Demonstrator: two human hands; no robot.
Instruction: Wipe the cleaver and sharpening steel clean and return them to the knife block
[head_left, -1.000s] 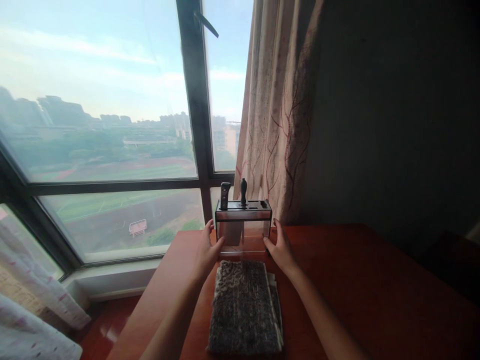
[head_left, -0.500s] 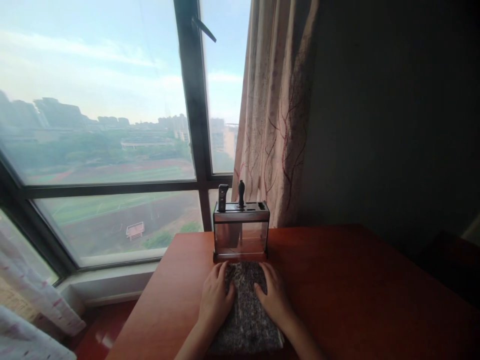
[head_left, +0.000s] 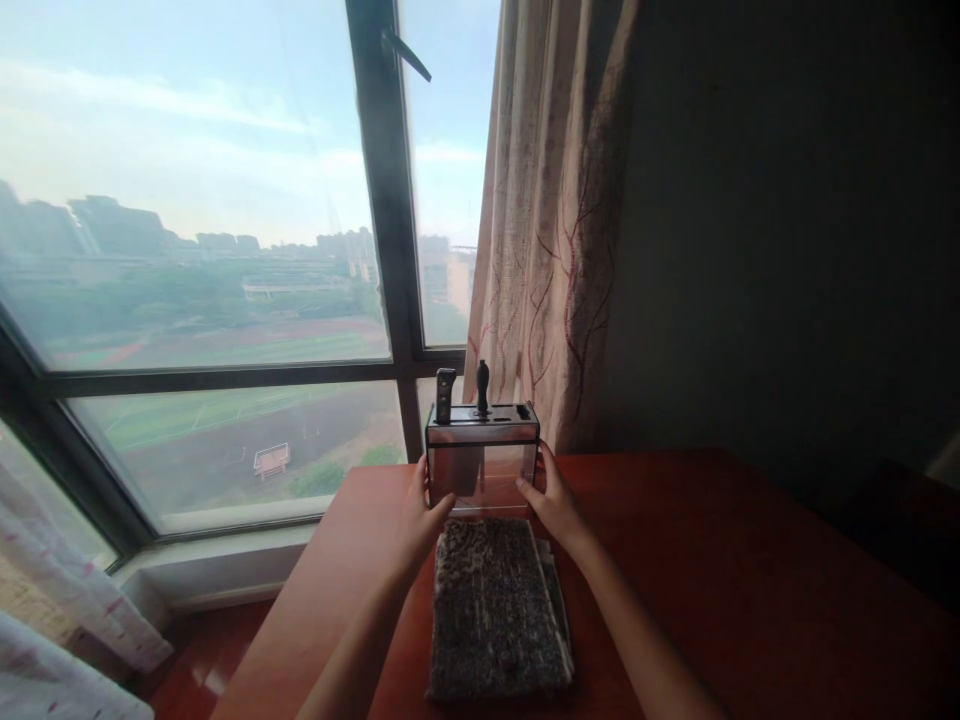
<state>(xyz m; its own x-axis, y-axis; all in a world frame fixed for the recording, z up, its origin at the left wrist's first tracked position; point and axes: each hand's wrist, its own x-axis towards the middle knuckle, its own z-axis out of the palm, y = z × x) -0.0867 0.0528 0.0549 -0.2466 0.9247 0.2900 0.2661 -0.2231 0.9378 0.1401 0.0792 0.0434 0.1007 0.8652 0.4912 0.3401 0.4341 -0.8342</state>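
Clear-sided holder w/ black trim stands upright nr desk's far edge, closer to far L corner than far R. Flat black handle sticks up at its L end, rounded black handle abt mid-top. L hand: thumb on holder's front, other fingers round L side, pinching that end. R hand same on R end; can't tell how hard either presses. Folded grey cloth lies flat on desk just in front of holder. Patterned curtain hangs behind far edge; window beyond far L corner.
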